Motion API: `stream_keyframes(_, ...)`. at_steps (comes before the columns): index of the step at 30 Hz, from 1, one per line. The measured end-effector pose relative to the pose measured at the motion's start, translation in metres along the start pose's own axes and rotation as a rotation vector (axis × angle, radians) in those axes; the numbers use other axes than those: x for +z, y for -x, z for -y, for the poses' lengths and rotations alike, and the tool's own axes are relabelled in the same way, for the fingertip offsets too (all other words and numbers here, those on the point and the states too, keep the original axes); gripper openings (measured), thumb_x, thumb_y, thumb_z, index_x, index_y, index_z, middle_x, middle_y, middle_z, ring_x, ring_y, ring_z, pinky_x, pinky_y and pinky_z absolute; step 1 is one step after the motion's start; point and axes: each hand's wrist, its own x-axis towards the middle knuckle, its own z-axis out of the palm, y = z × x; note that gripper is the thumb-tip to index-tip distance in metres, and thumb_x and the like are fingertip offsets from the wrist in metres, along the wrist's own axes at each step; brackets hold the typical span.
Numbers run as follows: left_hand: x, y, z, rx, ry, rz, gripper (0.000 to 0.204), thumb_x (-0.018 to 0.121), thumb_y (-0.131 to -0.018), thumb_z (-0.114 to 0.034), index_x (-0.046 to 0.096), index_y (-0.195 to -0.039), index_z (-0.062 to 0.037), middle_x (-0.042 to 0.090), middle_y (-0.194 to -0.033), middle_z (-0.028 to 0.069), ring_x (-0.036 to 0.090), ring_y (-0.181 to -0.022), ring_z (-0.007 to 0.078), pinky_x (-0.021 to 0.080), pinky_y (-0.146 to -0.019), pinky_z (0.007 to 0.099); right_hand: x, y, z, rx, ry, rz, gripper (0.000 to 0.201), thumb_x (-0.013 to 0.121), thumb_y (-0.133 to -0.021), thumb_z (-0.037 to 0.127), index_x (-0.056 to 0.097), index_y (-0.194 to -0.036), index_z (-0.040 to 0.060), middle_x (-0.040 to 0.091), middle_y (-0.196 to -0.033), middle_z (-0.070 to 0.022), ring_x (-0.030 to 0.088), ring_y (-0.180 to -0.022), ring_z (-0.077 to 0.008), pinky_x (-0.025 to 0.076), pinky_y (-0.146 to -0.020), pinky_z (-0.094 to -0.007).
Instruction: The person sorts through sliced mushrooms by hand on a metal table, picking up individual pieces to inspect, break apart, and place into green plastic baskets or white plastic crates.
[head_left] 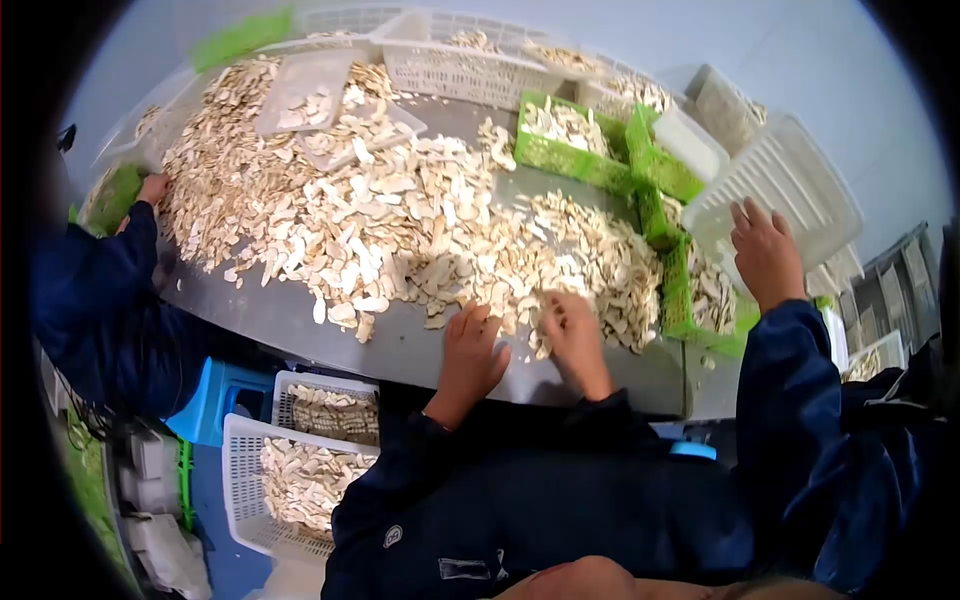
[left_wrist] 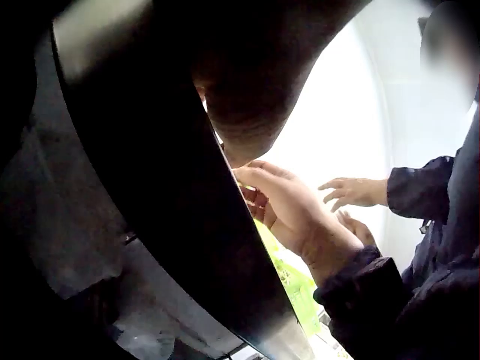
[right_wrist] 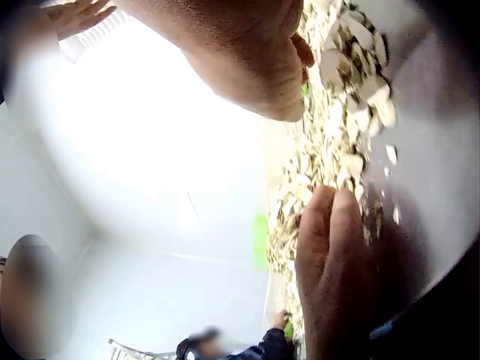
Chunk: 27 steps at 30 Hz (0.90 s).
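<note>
A wide heap of pale dried slices [head_left: 420, 215], which look like mushroom, covers much of the metal table [head_left: 400, 345]. At the heap's near edge lies my left hand [head_left: 475, 355], its fingers extended and touching slices; the right wrist view shows this left hand [right_wrist: 330, 262] with fingers side by side. My right hand [head_left: 572, 340] is just to its right, over the near slices. In the left wrist view my right hand [left_wrist: 292, 210] has bent fingers; I cannot tell whether a slice is between them.
Green baskets [head_left: 575, 165] with slices line the right side. White crates [head_left: 460, 75] stand behind. At right, another person's hand [head_left: 765, 250] touches a translucent tray [head_left: 820, 190]; a further person's hand [head_left: 152, 190] is far left. Below the table are white baskets [head_left: 245, 480] and a blue stool [head_left: 215, 400].
</note>
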Motion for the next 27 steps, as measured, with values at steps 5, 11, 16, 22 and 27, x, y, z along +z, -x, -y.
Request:
stream_keyframes(5,-0.001,-0.002,0.004,-0.016,0.046,-0.015,0.045,0.074,-0.074,-0.017,0.059,-0.115,-0.0040,0.052,-0.125,0.0151,0.044,-0.125,0.0369,0.037,-0.103,0.0487,0.107,0.094,-0.005,-0.093,0.431,0.256,0.044,0.066,-0.089,0.028,0.060,-0.127,0.0077,0.065,-0.114,-0.0192,0.064,-0.102,-0.0298,0.051,-0.087,-0.0436)
stream_keyframes(11,-0.003,-0.005,0.001,-0.042,0.062,-0.015,0.040,0.073,-0.073,-0.015,0.062,-0.110,-0.0038,0.055,-0.121,0.0143,0.046,-0.124,0.0361,0.038,-0.104,0.0465,0.105,0.083,-0.008,0.178,0.412,0.406,0.040,0.074,-0.079,0.020,0.065,-0.116,0.0085,0.063,-0.103,-0.0163,0.062,-0.091,-0.0330,0.051,-0.080,-0.0388)
stream_keyframes(16,-0.007,-0.004,0.001,-0.059,0.080,-0.025,0.040,0.072,-0.074,-0.008,0.060,-0.111,-0.0018,0.056,-0.120,0.0148,0.049,-0.122,0.0362,0.039,-0.103,0.0448,0.087,0.068,-0.025,0.389,0.094,0.166,0.020,0.065,-0.092,0.021,0.070,-0.104,0.0057,0.060,-0.086,-0.0069,0.062,-0.081,-0.0166,0.050,-0.065,-0.0315)
stream_keyframes(22,-0.002,-0.003,0.004,-0.073,0.080,-0.007,0.040,0.072,-0.074,-0.011,0.062,-0.111,-0.0014,0.056,-0.120,0.0152,0.048,-0.123,0.0356,0.039,-0.104,0.0461,0.085,0.058,-0.019,0.858,-0.874,-0.154,0.026,0.062,-0.095,0.021,0.056,-0.116,0.0070,0.053,-0.072,0.0018,0.055,-0.060,-0.0104,0.046,-0.056,-0.0223)
stream_keyframes(27,-0.003,-0.004,0.001,-0.060,0.054,0.000,0.037,0.070,-0.075,-0.010,0.062,-0.110,-0.0006,0.057,-0.120,0.0161,0.049,-0.121,0.0366,0.039,-0.103,0.0463,0.085,0.080,-0.058,0.440,-0.113,0.247,0.031,0.069,-0.087,0.016,0.061,-0.113,0.0013,0.060,-0.080,-0.0048,0.060,-0.070,-0.0161,0.049,-0.060,-0.0281)
